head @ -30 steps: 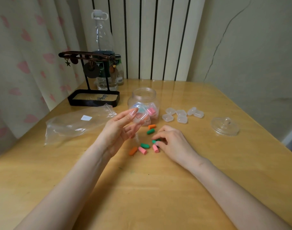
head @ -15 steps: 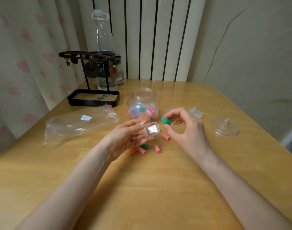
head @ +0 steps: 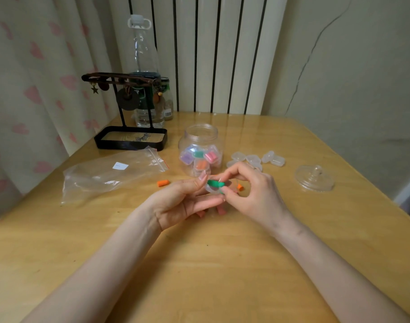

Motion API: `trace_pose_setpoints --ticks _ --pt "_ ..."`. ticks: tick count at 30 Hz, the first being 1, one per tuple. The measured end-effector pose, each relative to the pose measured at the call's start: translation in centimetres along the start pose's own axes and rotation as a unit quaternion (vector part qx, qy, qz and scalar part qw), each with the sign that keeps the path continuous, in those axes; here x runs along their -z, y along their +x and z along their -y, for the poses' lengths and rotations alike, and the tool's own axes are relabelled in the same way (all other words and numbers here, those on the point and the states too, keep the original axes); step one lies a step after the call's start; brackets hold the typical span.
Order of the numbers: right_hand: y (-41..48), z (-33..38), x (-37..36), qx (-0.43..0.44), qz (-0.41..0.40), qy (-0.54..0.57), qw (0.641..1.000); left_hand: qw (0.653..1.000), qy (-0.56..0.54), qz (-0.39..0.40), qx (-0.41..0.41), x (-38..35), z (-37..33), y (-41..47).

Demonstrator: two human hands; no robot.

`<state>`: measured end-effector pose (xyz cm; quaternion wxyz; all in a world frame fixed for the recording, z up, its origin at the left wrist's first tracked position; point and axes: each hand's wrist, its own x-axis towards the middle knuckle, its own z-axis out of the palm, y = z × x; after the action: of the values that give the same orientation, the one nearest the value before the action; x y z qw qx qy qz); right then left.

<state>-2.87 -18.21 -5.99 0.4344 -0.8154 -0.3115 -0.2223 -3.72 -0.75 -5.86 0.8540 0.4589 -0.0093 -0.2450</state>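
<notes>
Left grip (head: 183,201), right grip (head: 252,194) bare; forearms unsleeved; nails long, glossy.

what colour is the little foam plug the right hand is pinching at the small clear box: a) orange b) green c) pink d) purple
b: the right hand pinches a green foam plug right at the small clear box, which the left hand holds above the table.

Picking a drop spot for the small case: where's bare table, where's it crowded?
Free: near table between the forearms; strip between right hand and lid; far edge behind the jar. Crowded: from plastic bag across loose earplugs, jar and empty cases.
</notes>
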Motion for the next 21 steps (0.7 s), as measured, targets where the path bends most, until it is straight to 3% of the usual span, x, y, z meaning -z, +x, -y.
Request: trace_pose_setpoints --ticks 4,10,14,18,21 --pt "0.2 0.6 1.1 -0.03 0.014 0.094 0.995 0.999 -0.03 0.033 0.002 0.0 0.1 0.0" --pt "0.7 1.0 1.7 -0.044 -0.047 0.15 0.987 0.993 -0.088 0.083 0.012 0.2 0.7 0.4" --pt "0.7 0.8 1.2 0.035 -0.06 0.022 0.997 0.991 -0.103 0.085 0.022 0.2 1.2 0.7" --pt "0.5 0.1 0.7 0.024 -0.099 -0.1 0.99 0.99 -0.107 0.087 0.021 0.0 1.3 0.8" --pt "0.5 -0.3 0.7 0.027 -0.053 -0.132 0.989 0.991 -0.109 0.077 0.013 0.0 1.3 0.8"
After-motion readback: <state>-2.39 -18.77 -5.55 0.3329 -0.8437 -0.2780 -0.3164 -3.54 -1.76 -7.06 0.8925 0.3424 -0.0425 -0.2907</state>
